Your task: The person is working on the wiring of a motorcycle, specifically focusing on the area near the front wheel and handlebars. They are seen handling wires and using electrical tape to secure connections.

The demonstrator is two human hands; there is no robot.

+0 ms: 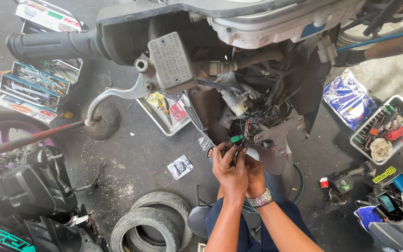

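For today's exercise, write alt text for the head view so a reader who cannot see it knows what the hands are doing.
Two bare hands, left hand over right hand, pinch wires at a small green connector under a stripped scooter's handlebar. A metal watch sits on the right wrist. Around them on the concrete floor lie old tyres, an open tool case and a parts tray.

A small green connector (237, 138) sits at the end of thin red and black wires (247, 127) that hang from the open front of a scooter, below the handlebar. It lies just at twelve o'clock of the two hands, touching their fingertips. A black connector (267, 144) lies at its three o'clock, against a grey metal bracket (281, 135). How the green connector's pins stand cannot be told.
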